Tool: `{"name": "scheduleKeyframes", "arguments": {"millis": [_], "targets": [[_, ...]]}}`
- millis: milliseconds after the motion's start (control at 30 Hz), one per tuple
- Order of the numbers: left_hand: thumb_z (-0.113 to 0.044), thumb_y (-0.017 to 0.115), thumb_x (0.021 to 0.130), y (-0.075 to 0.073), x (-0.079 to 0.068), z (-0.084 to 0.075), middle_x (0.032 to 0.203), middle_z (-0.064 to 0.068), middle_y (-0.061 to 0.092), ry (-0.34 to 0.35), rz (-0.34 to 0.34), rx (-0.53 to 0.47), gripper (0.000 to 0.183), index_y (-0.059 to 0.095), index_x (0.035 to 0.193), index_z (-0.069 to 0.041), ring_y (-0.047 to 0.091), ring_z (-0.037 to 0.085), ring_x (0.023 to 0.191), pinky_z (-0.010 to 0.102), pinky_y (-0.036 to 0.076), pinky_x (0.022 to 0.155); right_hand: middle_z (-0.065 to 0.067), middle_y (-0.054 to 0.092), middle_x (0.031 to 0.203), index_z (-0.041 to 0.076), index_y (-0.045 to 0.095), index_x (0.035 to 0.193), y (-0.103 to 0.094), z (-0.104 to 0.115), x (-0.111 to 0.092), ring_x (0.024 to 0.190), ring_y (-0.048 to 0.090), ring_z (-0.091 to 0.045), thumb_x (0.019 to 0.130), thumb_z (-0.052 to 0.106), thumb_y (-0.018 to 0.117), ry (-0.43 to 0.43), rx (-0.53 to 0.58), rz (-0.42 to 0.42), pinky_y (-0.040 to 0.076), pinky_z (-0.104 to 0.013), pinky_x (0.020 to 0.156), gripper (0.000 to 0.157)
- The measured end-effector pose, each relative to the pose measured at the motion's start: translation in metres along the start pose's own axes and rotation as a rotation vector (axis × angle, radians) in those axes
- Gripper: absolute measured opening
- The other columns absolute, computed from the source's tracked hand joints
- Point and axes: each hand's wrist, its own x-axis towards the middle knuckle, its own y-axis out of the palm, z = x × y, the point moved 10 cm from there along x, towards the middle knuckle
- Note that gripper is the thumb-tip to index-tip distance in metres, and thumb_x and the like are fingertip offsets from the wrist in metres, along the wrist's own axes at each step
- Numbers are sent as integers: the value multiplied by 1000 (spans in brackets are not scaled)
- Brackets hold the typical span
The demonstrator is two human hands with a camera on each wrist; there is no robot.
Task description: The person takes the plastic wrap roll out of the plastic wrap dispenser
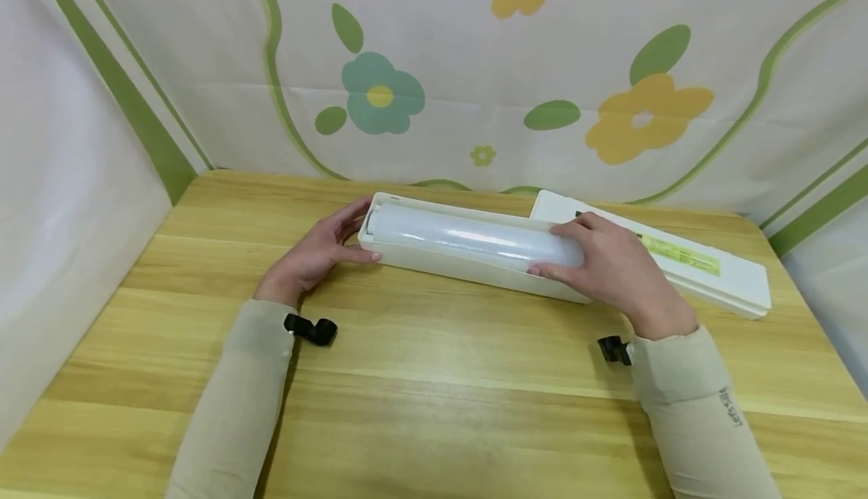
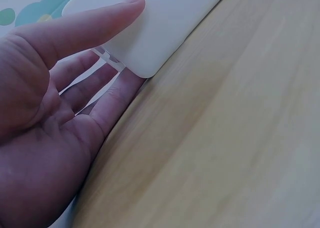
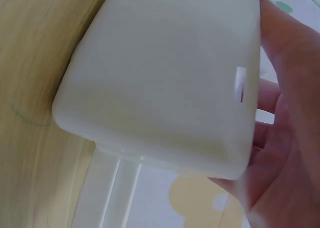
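A long white dispenser box (image 1: pixel 441 259) sits open-topped on the wooden table, slightly slanted. Inside lies a shiny roll of cling film (image 1: pixel 468 235). At the box's left end, my left hand (image 1: pixel 305 256) grips it, thumb along the front wall and fingers round the far side. The left wrist view shows that thumb (image 2: pixel 100 32) against the smooth box wall (image 2: pixel 160 30). My right hand (image 1: pixel 613 269) reaches over the box's right end and holds the end of the roll between thumb and fingers. In the right wrist view the box's end wall (image 3: pixel 160 77) hides the fingertips.
A white lid (image 1: pixel 735 273) with a yellow-green label lies behind and to the right of the box, partly under my right hand in this view. Behind the wooden table (image 1: pixel 420 408) hangs a flower-printed cloth (image 1: pixel 441 145). Black wrist mounts (image 1: pixel 319 331) sit at both cuffs.
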Motion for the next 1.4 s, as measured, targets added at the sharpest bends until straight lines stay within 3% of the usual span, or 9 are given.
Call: {"name": "scheduleKeyframes", "arguments": {"millis": [133, 333, 500, 767, 967, 1400], "targets": [[0, 85, 89, 2, 0, 0, 175, 0, 34, -2, 9, -1, 103, 30, 172, -26, 35, 25, 160, 16, 53, 102, -21, 73, 120, 4, 76, 130, 4, -4, -1, 101, 72, -38, 84, 58, 89, 46, 11, 63, 59, -58, 86, 71], [-1, 85, 89, 3, 0, -1, 175, -1, 34, -7, 4, -3, 102, 30, 172, -27, 34, 25, 160, 17, 53, 104, -16, 75, 113, 4, 76, 123, 5, -5, 2, 97, 70, -33, 84, 62, 87, 90, 4, 118, 57, -54, 86, 72], [1, 84, 90, 4, 0, -1, 176, -1, 33, -1, 21, 0, 103, 28, 172, -26, 35, 25, 160, 19, 54, 103, -17, 75, 117, 3, 74, 127, 12, -8, 3, 103, 70, -34, 84, 70, 83, 142, 9, 189, 56, -55, 91, 79], [1, 84, 90, 4, 0, -3, 175, -2, 34, 12, 27, 4, 103, 28, 172, -27, 36, 25, 159, 20, 54, 104, -20, 72, 128, 2, 72, 133, 18, -11, 5, 121, 60, -37, 87, 70, 80, 149, 31, 241, 52, -58, 100, 83], [0, 85, 90, 1, -1, -2, 176, -2, 33, 8, 20, 8, 104, 27, 172, -28, 35, 24, 160, 19, 54, 104, -18, 70, 126, 3, 75, 128, 20, -13, 9, 116, 58, -34, 86, 69, 81, 134, 21, 241, 52, -54, 95, 79], [3, 83, 90, 3, -1, -6, 176, 0, 31, 11, 17, 3, 102, 29, 172, -25, 35, 26, 159, 18, 55, 102, -14, 73, 117, 6, 80, 121, 18, -17, 9, 106, 60, -30, 82, 61, 88, 107, 53, 140, 50, -47, 86, 68]]}}
